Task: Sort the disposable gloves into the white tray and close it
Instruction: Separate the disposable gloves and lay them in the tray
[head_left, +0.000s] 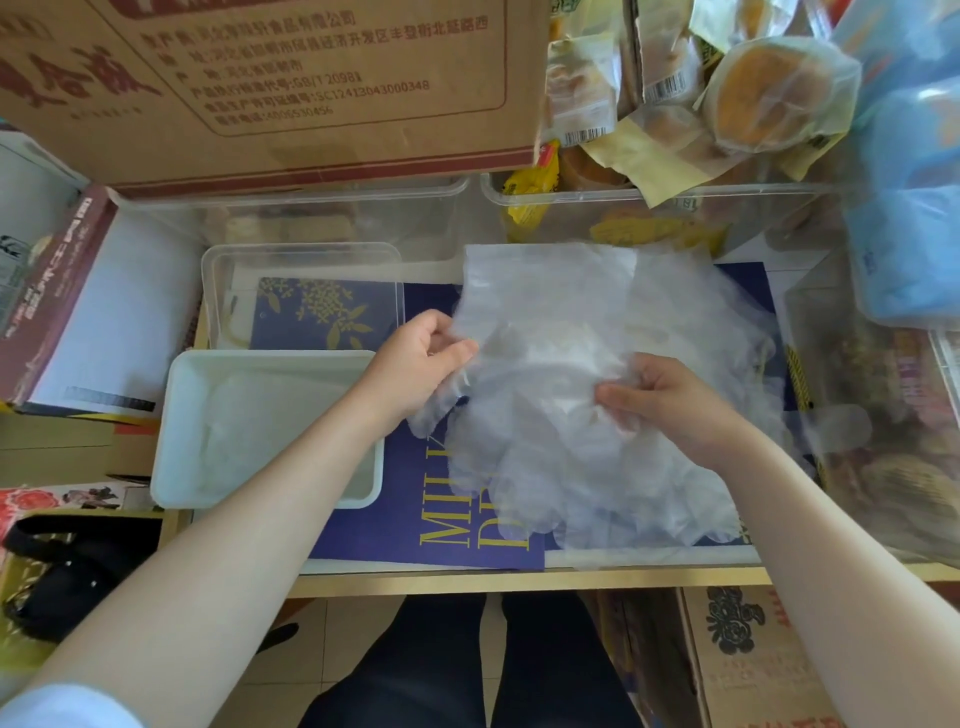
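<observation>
A loose heap of clear disposable gloves (613, 467) lies on the blue sheet at the middle right of the table. My left hand (415, 358) pinches one glove at the heap's left edge. My right hand (660, 400) grips the same plastic from the right side. The white tray (176, 431) sits open to the left of my left forearm, with a few clear gloves lying flat inside it. A clear lid (306, 254) rests just behind the tray.
A big cardboard box (270, 88) stands at the back. Clear bins with packaged snacks (727, 104) fill the back right, and a blue plastic pack (909, 208) sits at the far right. A maroon box (47, 291) stands left.
</observation>
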